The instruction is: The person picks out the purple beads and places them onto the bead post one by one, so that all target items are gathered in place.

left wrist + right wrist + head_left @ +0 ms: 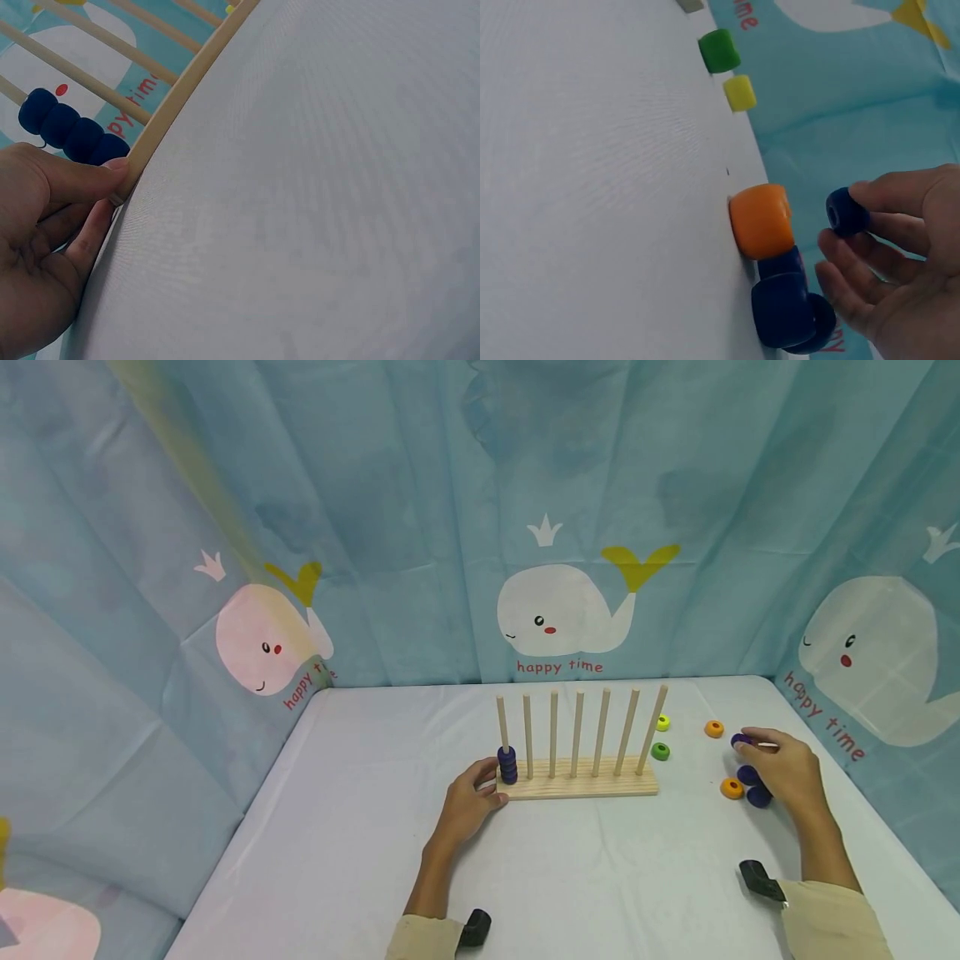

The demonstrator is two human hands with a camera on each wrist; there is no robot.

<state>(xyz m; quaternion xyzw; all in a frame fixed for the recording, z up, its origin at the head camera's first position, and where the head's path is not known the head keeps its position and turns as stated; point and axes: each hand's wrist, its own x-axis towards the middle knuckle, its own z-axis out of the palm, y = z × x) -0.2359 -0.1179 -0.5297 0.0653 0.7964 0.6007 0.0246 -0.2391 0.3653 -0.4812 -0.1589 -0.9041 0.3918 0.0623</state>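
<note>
My left hand [465,807] grips the left end of a wooden peg stand [585,787], its thumb on the front edge of the base. Several dark blue beads [66,126] are stacked on the stand's leftmost peg, and the other pegs are bare. Over to the right, my right hand [787,770] pinches one dark blue bead [847,212] between thumb and fingers, held above the table. Below that hand lie loose dark blue beads [783,309] and, beside them, an orange bead [762,221].
Another orange bead [714,728] lies farther back on the white-covered table [330,860]. A green bead [660,751] and a yellow bead [663,722] sit near the stand's right end. Blue curtains [390,527] printed with whales hang behind and at both sides.
</note>
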